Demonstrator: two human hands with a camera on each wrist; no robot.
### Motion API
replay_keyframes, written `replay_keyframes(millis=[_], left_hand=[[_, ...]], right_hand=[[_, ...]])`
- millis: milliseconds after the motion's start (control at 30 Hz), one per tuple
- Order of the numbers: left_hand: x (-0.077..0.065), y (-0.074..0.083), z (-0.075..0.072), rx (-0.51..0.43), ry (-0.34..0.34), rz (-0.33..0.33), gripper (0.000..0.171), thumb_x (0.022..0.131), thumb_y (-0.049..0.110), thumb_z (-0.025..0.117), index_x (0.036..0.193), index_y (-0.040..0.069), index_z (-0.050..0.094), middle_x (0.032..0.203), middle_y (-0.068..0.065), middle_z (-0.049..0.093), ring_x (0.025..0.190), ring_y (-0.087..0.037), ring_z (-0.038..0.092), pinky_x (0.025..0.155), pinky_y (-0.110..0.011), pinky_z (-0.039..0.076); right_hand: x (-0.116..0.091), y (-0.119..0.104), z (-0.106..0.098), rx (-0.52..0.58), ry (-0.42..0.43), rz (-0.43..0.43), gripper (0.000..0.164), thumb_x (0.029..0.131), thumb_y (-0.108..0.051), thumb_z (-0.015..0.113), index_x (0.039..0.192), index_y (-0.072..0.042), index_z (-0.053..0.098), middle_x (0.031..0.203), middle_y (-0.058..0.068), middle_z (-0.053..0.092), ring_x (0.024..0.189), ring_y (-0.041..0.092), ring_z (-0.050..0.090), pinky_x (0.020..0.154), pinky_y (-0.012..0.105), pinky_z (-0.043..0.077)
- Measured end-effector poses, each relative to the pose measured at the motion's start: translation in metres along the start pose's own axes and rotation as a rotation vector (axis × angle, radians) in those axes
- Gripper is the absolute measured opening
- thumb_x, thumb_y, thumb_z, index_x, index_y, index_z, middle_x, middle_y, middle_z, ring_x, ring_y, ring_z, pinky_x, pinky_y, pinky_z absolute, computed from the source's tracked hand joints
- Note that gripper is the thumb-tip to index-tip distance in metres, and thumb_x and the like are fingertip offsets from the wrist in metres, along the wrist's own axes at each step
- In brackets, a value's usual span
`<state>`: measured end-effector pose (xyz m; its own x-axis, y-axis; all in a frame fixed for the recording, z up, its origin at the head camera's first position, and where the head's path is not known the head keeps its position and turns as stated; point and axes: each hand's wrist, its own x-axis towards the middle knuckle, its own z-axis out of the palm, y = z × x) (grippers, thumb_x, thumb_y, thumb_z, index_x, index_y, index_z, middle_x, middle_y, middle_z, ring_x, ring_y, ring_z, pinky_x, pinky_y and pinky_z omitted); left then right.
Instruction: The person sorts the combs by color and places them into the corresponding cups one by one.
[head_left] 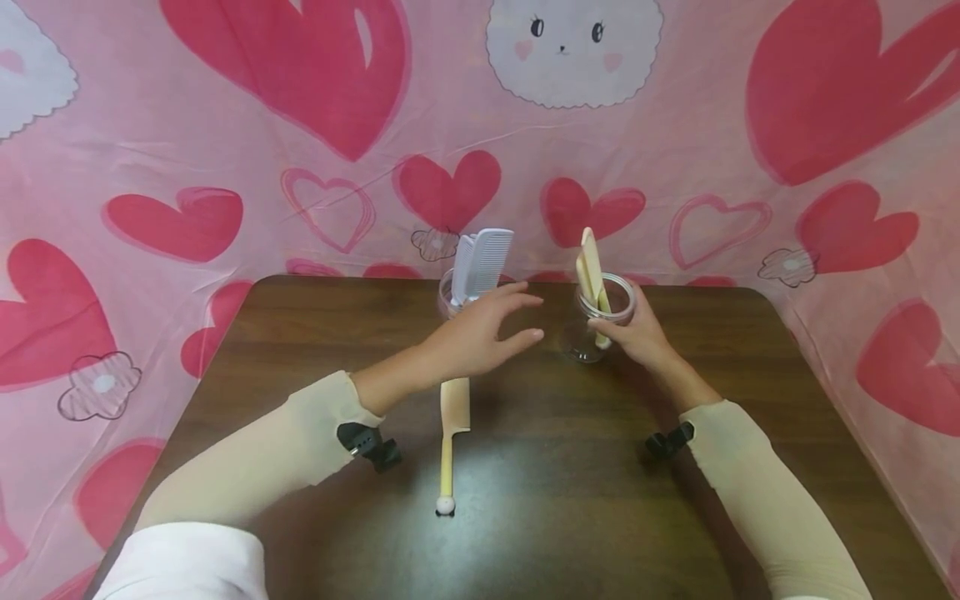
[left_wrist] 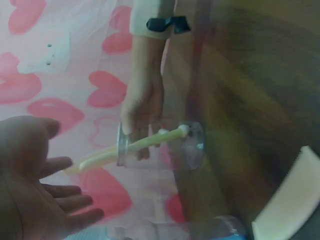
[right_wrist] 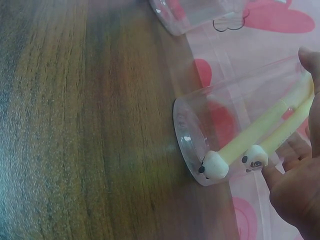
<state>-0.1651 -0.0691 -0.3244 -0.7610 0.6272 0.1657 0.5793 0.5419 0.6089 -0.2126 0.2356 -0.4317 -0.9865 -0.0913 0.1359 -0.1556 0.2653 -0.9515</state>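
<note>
My right hand grips a clear jar at the back right, thumb near its rim. Inside that jar lean two pale yellow combs; their handles end in white animal heads, low in the jar. My left hand is raised with fingers spread and holds nothing. It partly hides a second clear jar, where several lavender combs stand teeth up. Below the left hand, another yellow comb lies on the table, its upper end hidden by that hand.
The dark wooden table ends just behind the jars. A pink cloth with red hearts hangs close behind it and along both sides.
</note>
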Motion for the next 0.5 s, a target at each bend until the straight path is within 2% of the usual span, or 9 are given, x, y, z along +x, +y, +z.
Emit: replay_keyframes(millis=[100,200,500], left_hand=[[-0.017,-0.004,0.002,0.059,-0.055,-0.058,0.054,0.099,0.039,0.067,0.144,0.011,0.057,0.158,-0.014,0.042,0.143,-0.029,0.043,0.115,-0.048,0.038],[-0.033,-0.010,0.004,0.080,-0.074,-0.100,0.054,0.098,0.039,0.068,0.143,0.010,0.058,0.157,-0.015,0.042,0.142,-0.030,0.045,0.114,-0.049,0.040],[-0.063,-0.032,0.013,0.045,-0.018,-0.228,0.051,0.097,0.035,0.069,0.138,0.005,0.060,0.145,-0.015,0.056,0.133,-0.032,0.053,0.107,-0.053,0.046]], right_hand=[[0.000,0.000,-0.001,0.010,0.003,-0.003,0.082,0.087,0.002,0.077,0.153,-0.002,0.029,0.144,0.018,0.044,0.124,0.023,0.046,0.095,0.012,0.043],[0.001,0.001,-0.002,0.011,0.005,0.005,0.082,0.086,0.003,0.077,0.153,-0.002,0.029,0.145,0.018,0.043,0.124,0.022,0.046,0.096,0.011,0.042],[0.002,0.001,-0.002,-0.034,0.002,0.031,0.085,0.086,-0.001,0.079,0.155,-0.004,0.029,0.146,0.017,0.043,0.129,0.026,0.043,0.107,0.028,0.040]])
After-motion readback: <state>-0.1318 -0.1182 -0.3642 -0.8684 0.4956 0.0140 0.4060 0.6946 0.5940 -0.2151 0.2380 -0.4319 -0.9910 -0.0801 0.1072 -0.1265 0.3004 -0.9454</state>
